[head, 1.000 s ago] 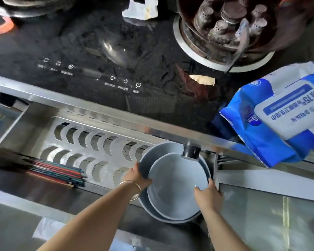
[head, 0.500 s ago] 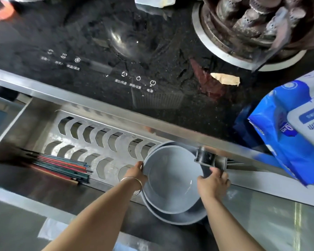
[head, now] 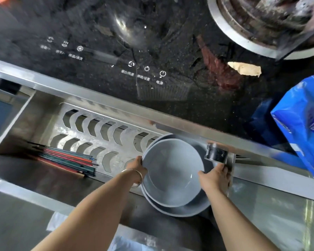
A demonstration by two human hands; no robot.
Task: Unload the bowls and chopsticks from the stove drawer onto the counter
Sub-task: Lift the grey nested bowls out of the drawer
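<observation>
Two nested grey bowls sit at the right end of the open steel stove drawer (head: 34,127). The smaller upper bowl (head: 172,171) is tilted and shifted left over the larger lower bowl (head: 194,209). My left hand (head: 137,166), with a bangle on the wrist, grips the upper bowl's left rim. On the right rim rests my right hand (head: 215,176), fingers curled around the edge. A bundle of red and dark green chopsticks (head: 69,161) lies in the drawer's left part, well apart from both hands.
The black glass stove top (head: 152,42) with touch controls lies beyond the drawer. A gas burner (head: 261,24) is at the top right. A blue wipes pack (head: 301,124) overhangs the right side. A black knob (head: 216,153) sits just above my right hand.
The upper bowl has risen and shifted left off the lower bowl's centre. My right hand moved from the near rim to the right rim by the knob. The view has moved closer.
</observation>
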